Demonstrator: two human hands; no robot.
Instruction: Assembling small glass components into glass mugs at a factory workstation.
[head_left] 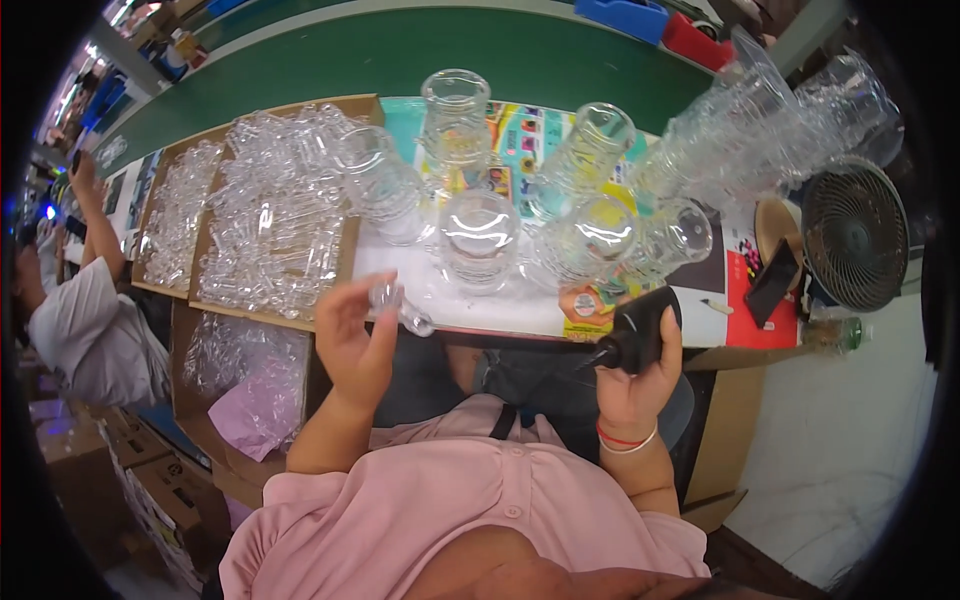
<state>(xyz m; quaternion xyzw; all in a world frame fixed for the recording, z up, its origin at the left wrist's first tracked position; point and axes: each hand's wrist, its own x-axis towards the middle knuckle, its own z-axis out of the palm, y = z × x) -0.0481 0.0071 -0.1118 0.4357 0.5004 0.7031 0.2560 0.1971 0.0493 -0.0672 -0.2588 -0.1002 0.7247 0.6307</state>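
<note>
Between the thumb and fingers of my left hand point(358, 340) is a small clear glass piece point(402, 306), tube-like with a rounded end. It is held over the table's front edge. My right hand point(640, 378) grips a black bottle point(640, 335), tilted so that its thin nozzle points down and to the left. The bottle's contents do not show. Beyond both hands, several clear flared glass vessels stand on the table, among them one in the middle point(480, 240) and one at the back point(456, 120).
Cardboard trays full of small glass pieces point(275, 215) lie left. Below them is a box with pink wrapping point(262, 405). Stacked clear vessels point(730, 120), a black fan point(856, 235) and a dark phone-like object point(773, 283) are at right. Another person point(95, 325) works at far left.
</note>
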